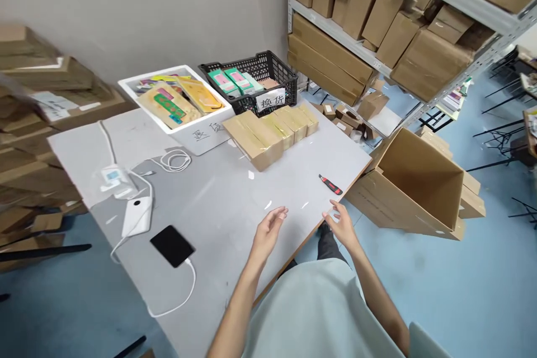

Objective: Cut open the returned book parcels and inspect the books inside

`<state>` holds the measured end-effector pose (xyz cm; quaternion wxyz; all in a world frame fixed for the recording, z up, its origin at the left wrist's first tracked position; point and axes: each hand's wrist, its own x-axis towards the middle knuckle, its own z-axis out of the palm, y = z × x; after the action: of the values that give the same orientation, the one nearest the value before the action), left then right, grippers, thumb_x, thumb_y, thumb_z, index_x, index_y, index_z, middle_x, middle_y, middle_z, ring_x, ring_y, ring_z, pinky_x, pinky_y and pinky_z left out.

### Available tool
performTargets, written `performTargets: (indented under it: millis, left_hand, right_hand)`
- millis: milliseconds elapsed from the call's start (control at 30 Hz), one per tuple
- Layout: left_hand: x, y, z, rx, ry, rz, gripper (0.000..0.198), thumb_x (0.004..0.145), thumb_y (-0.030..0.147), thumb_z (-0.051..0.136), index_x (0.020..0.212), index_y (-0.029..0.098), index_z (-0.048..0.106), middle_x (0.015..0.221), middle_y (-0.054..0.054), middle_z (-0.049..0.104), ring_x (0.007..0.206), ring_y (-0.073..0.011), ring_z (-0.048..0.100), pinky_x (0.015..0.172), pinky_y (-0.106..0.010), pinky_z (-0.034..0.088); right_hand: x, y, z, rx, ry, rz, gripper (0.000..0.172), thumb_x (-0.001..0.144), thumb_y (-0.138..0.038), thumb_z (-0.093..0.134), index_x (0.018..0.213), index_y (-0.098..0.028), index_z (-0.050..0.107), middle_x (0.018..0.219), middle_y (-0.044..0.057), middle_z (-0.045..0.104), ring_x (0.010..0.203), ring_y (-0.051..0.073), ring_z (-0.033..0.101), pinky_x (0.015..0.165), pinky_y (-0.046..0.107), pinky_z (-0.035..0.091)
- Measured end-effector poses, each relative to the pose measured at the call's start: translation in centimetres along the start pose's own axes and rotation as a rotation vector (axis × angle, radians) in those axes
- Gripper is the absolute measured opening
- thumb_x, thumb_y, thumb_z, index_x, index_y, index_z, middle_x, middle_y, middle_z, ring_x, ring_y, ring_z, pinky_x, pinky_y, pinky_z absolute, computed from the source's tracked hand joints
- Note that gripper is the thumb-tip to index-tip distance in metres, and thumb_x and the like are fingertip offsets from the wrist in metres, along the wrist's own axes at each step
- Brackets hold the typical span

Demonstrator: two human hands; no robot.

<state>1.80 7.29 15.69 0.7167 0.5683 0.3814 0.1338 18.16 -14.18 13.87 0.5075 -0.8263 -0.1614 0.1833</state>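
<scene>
My left hand (268, 230) hovers over the near edge of the grey table (210, 201), fingers stretched out and holding nothing. To its right, my right hand (340, 224) is raised by the table's edge, its fingers apart and nothing in them. Just beyond the right hand lies a red and black utility knife (331, 184). Farther back on the table stand several small taped cardboard boxes (262, 142) in a row, with a few white paper scraps in front of them.
Behind the boxes sit a white bin (201, 137) of packets and a black crate (289, 81). A phone (172, 246), charging cable and power bank (137, 216) lie left. An open carton (394, 196) stands right, below shelving (344, 36). Cartons (50, 89) are stacked left.
</scene>
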Motion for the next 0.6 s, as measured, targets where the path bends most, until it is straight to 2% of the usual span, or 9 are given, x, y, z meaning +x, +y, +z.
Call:
performTargets:
  millis: [167, 300, 467, 533, 600]
  left_hand:
    - [5.7, 1.5, 3.3, 0.008, 0.025, -0.02, 0.076, 0.084, 0.082, 0.08, 0.129, 0.022, 0.078, 0.141, -0.019, 0.082, 0.141, -0.0391, 0.075, 0.131, -0.058, 0.05]
    - [9.7, 2.8, 7.4, -0.001, 0.099, -0.036, 0.074, 0.085, 0.082, 0.08, 0.129, 0.023, 0.077, 0.142, -0.018, 0.082, 0.141, -0.0383, 0.075, 0.131, -0.057, 0.05]
    - [14.1, 5.5, 12.8, -0.039, 0.23, -0.094, 0.07, 0.09, 0.079, 0.078, 0.132, 0.023, 0.076, 0.145, -0.017, 0.081, 0.142, -0.0371, 0.074, 0.13, -0.055, 0.051]
    - [15.6, 6.4, 14.7, -0.052, 0.277, -0.099, 0.069, 0.091, 0.079, 0.077, 0.132, 0.024, 0.077, 0.145, -0.017, 0.081, 0.141, -0.0367, 0.075, 0.129, -0.055, 0.052]
    - [16.8, 7.2, 16.1, -0.053, 0.319, -0.1, 0.071, 0.089, 0.081, 0.078, 0.131, 0.024, 0.077, 0.144, -0.017, 0.082, 0.14, -0.0367, 0.076, 0.128, -0.055, 0.053]
  right_hand:
    - [7.9, 2.2, 0.6, -0.067, -0.037, -0.025, 0.07, 0.094, -0.066, 0.078, 0.152, -0.027, 0.071, 0.155, 0.019, 0.07, 0.142, 0.04, 0.069, 0.11, 0.062, 0.065]
    - [16.3, 3.1, 1.0, -0.215, -0.119, -0.102, 0.073, 0.097, -0.059, 0.076, 0.159, -0.021, 0.066, 0.165, 0.024, 0.06, 0.159, 0.043, 0.056, 0.127, 0.065, 0.053]
    - [29.1, 1.1, 1.7, -0.365, -0.299, -0.202, 0.083, 0.101, -0.059, 0.075, 0.172, -0.022, 0.053, 0.18, 0.023, 0.043, 0.17, 0.042, 0.041, 0.137, 0.064, 0.041]
    - [35.0, -0.4, 3.0, -0.41, -0.347, -0.276, 0.086, 0.102, -0.057, 0.075, 0.175, -0.02, 0.048, 0.183, 0.025, 0.036, 0.172, 0.044, 0.035, 0.138, 0.065, 0.037]
    - [40.7, -1.7, 5.3, -0.474, -0.377, -0.305, 0.093, 0.1, -0.055, 0.079, 0.177, -0.017, 0.043, 0.187, 0.027, 0.028, 0.175, 0.046, 0.026, 0.138, 0.067, 0.034]
